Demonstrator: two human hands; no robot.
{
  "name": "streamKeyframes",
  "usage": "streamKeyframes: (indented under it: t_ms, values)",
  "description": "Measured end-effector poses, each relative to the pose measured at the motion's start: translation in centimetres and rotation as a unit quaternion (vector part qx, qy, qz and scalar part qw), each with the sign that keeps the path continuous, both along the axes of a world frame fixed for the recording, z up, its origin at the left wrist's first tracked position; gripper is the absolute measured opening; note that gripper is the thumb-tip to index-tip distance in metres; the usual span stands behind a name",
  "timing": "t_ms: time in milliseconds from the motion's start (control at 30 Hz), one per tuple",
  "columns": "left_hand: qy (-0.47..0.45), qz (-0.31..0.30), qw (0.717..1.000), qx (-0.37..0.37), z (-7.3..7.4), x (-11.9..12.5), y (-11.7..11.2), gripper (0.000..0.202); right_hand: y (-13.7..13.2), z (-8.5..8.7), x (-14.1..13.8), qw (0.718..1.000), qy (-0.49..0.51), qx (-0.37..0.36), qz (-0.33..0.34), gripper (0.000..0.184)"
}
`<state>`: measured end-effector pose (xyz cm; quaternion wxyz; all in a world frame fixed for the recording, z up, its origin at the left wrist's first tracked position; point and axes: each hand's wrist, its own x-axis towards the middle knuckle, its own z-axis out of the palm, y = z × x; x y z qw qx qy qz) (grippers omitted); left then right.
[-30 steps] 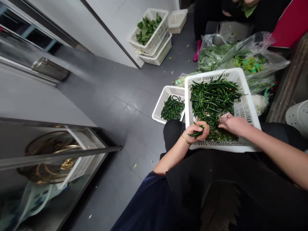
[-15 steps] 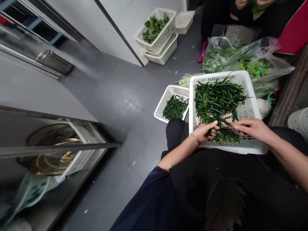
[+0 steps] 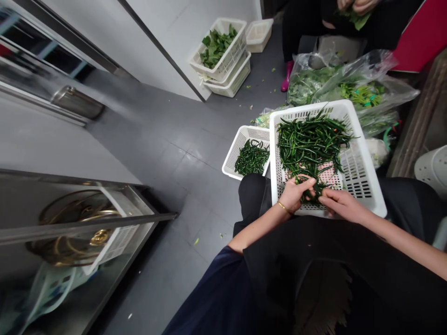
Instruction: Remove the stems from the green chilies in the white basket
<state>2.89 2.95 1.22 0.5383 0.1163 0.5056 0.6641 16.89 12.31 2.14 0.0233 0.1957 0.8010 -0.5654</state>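
A white slotted basket [image 3: 366, 186] rests on my lap, heaped with long green chillies [image 3: 310, 139]. My left hand [image 3: 296, 194], with a gold bangle at the wrist, is closed on a few green chillies at the basket's near edge. My right hand [image 3: 340, 204] sits right beside it, fingers pinched on the same bunch of chillies. A smaller white basket [image 3: 233, 156] on the floor to the left holds more green chillies [image 3: 251, 158].
Another person sits at the far side holding leaves [image 3: 352, 9]. Clear bags of greens [image 3: 349, 83] lie behind my basket. Stacked white baskets with leafy greens [image 3: 218, 46] stand by the wall. A steel shelf with a lid [image 3: 80, 223] is on the left.
My right hand has drawn back from the chilli pile to the basket's near edge and joined the left hand. The left hand stayed near the same spot, holding chillies.
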Motion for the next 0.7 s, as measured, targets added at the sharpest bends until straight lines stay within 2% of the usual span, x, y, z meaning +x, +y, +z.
streamKeyframes:
  t_ms: [133, 167, 200, 267, 333, 400, 467, 567, 700]
  values:
    - [0.099, 0.006, 0.995, 0.002, 0.5, 0.0, -0.2, 0.036, 0.3, -1.0, 0.3, 0.993, -0.072, -0.071, -0.065, 0.041]
    - [0.120, 0.013, 0.993, 0.008, 0.6, -0.2, -0.3, 0.035, 0.9, -1.3, 0.3, 0.991, -0.100, -0.065, -0.053, 0.041]
    - [0.122, 0.020, 0.992, 0.017, 0.7, -0.5, -0.4, 0.034, 1.7, -1.6, 0.2, 0.991, -0.130, -0.029, -0.024, 0.041]
    - [0.058, 0.033, 0.997, 0.046, 0.7, -1.3, -0.5, 0.030, 3.9, -2.2, -0.4, 0.969, -0.197, 0.139, 0.051, 0.041]
    - [-0.055, 0.023, 0.995, 0.080, 0.5, -2.1, -0.5, 0.029, 6.4, -2.9, -1.6, 0.901, -0.242, 0.347, 0.095, 0.036]
    - [-0.136, -0.010, 0.986, 0.099, 0.3, -2.7, -0.6, 0.029, 8.7, -3.8, -3.2, 0.844, -0.257, 0.462, 0.092, 0.031]
    - [-0.155, -0.038, 0.982, 0.096, 0.2, -2.8, -0.8, 0.030, 10.3, -4.6, -4.7, 0.830, -0.259, 0.486, 0.089, 0.035]
    - [-0.147, -0.053, 0.985, 0.079, 0.1, -2.7, -0.9, 0.031, 11.6, -5.1, -5.9, 0.837, -0.256, 0.474, 0.098, 0.032]
    - [-0.147, -0.075, 0.986, 0.018, -0.9, -2.3, -0.4, 0.031, 11.7, -3.9, -4.3, 0.841, -0.246, 0.471, 0.098, 0.025]
